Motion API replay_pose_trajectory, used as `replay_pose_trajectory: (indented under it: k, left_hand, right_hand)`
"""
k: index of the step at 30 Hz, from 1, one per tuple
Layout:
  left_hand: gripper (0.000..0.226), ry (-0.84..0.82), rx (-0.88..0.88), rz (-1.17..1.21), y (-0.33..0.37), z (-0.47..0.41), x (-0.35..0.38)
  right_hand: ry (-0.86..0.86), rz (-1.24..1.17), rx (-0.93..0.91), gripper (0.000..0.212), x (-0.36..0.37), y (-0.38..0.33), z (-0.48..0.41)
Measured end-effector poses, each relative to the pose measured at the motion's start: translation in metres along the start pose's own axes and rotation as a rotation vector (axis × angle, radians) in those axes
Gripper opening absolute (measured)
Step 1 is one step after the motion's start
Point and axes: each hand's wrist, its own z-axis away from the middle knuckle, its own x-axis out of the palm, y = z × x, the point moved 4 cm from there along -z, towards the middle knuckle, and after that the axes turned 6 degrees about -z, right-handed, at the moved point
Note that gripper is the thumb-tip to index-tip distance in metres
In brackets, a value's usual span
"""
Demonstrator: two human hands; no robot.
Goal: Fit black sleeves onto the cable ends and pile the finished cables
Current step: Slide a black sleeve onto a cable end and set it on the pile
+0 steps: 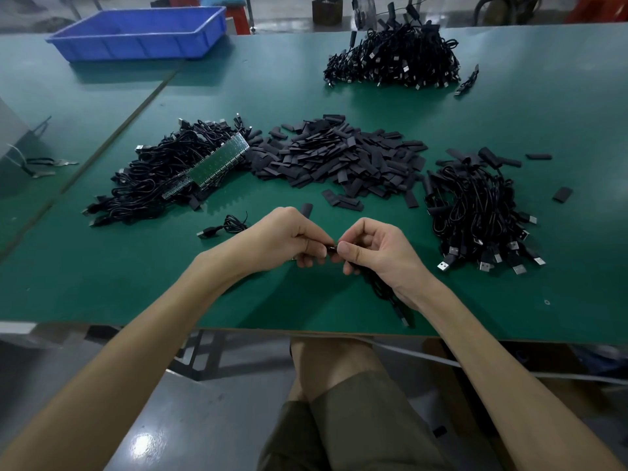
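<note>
Over the green bench [339, 300], left hand [289, 237] and right hand [370, 249] pinch what seems a thin black cable's end [331, 248] between fingertips; cable [384, 290] dangles below the right palm.

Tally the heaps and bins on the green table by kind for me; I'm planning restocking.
Cable heaps: 3 (left, right, far)
Sleeve heaps: 1
Blue bins: 1
Total: 5
Loose strays, such as the single cable near the left hand, are not counted.
</note>
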Motion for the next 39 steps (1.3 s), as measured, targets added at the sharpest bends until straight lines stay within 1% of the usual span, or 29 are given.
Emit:
replay_pose_trajectory:
  k: [6,15,26,32,34,36,39]
  left_hand:
    - [0.022,-0.008,0.02,-0.073,0.002,0.004,0.002]
    - [0.018,-0.019,0.045,-0.102,0.001,0.008,0.006]
    - [0.01,-0.017,0.064,-0.137,0.004,0.008,0.009]
    - [0.013,-0.019,0.06,-0.142,0.003,0.009,0.012]
    - [0.012,-0.002,0.063,-0.112,0.002,0.01,0.012]
    - [0.011,0.067,0.058,-0.037,0.002,0.01,0.009]
    - [0.013,0.193,0.044,0.169,0.001,0.012,0.006]
  right_hand:
    - [-0.026,0.009,0.001,0.022,0.003,0.002,0.0]
    - [-0.032,0.034,0.001,0.016,0.004,0.004,0.0]
    - [-0.028,0.081,-0.006,0.018,0.005,0.003,0.002]
    - [-0.019,0.127,-0.008,0.018,0.006,0.002,0.002]
    - [-0.013,0.091,-0.008,0.017,0.006,0.001,0.003]
    - [0.03,0.003,-0.019,0.017,0.002,-0.002,0.004]
    - [0.086,-0.09,-0.05,0.019,-0.003,-0.005,0.004]
